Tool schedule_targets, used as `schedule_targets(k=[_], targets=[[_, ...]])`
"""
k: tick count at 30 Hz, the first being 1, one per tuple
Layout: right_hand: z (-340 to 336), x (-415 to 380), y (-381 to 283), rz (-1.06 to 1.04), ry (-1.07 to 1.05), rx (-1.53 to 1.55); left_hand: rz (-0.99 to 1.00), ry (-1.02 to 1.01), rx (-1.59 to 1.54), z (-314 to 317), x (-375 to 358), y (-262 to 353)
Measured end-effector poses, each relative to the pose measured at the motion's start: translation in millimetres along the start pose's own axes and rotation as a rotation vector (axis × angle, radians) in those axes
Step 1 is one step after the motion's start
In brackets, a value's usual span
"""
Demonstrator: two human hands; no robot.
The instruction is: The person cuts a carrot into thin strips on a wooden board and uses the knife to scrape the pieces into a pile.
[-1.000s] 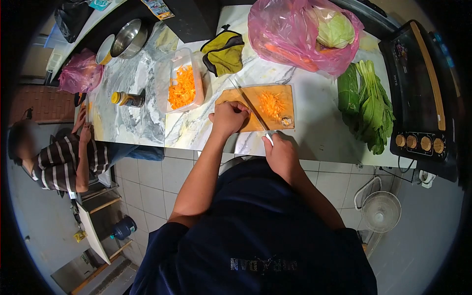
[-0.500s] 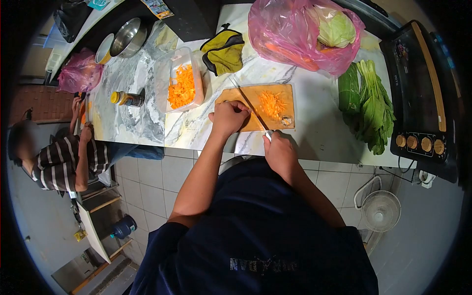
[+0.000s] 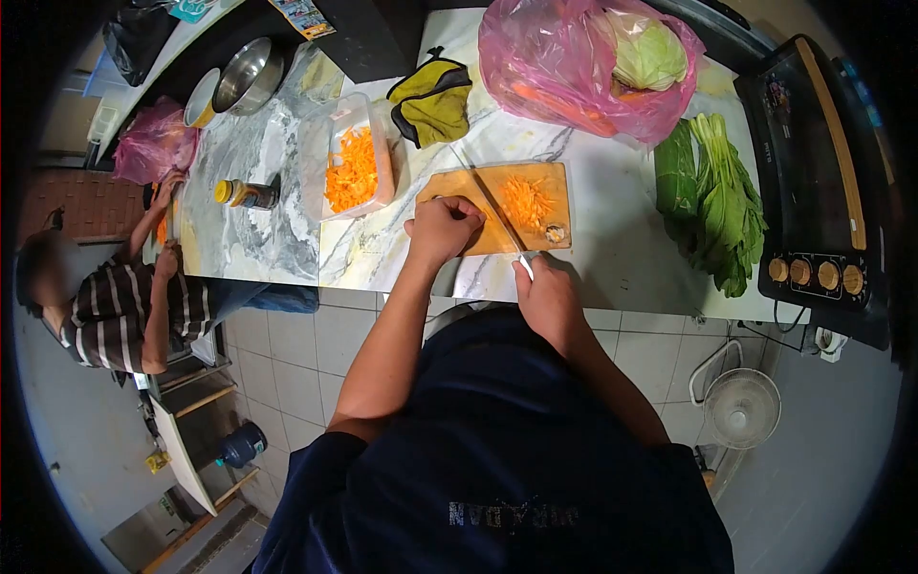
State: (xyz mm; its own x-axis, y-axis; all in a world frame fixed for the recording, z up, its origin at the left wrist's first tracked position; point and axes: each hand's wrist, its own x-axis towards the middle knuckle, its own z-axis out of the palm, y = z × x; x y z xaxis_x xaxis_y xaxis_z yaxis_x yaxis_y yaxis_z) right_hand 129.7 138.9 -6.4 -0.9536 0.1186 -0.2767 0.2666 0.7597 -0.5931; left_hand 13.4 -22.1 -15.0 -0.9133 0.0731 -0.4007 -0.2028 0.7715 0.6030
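Note:
On the marble counter lies an orange cutting board (image 3: 555,182) with a pile of shredded carrot (image 3: 525,202) on its right half. My right hand (image 3: 547,289) grips a knife (image 3: 496,212) by its white handle, and the long blade slants up and left across the board. My left hand (image 3: 446,230) rests on the board's left part, left of the blade, its fingers pinched together over something too small to make out. A clear plastic container (image 3: 384,172) of cut carrot (image 3: 352,170) stands left of the board.
Behind the board are a green cloth (image 3: 435,101) and a pink bag (image 3: 545,67) with cabbage (image 3: 650,53). Leafy greens (image 3: 719,206) and an oven (image 3: 813,182) stand right. A jar (image 3: 247,193) and metal bowl (image 3: 248,77) are left. A co-worker (image 3: 124,306) works far left.
The knife and my right hand have shifted very slightly right. My left hand stays nearly in place. The co-worker's farther hand has moved up and right.

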Motion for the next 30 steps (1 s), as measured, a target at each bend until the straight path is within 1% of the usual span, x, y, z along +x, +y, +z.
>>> schedule_targets(k=[2,12,27,30], targets=[[-0.6,0.5,-1.2,-0.008,-0.039,0.025,0.011,0.037,0.048,-0.5,0.1,3.9],[-0.8,2.1,-1.5,-0.025,-0.058,0.016,0.008,0.025,0.052,-0.8,-0.4,3.8],[5.3,3.6,3.0,-0.003,-0.047,0.011,0.002,0.011,0.090,-4.3,-3.1,8.7],[1.6,-1.3,2.8,0.028,-0.005,0.053,0.015,0.020,0.053,-1.9,-1.0,3.1]])
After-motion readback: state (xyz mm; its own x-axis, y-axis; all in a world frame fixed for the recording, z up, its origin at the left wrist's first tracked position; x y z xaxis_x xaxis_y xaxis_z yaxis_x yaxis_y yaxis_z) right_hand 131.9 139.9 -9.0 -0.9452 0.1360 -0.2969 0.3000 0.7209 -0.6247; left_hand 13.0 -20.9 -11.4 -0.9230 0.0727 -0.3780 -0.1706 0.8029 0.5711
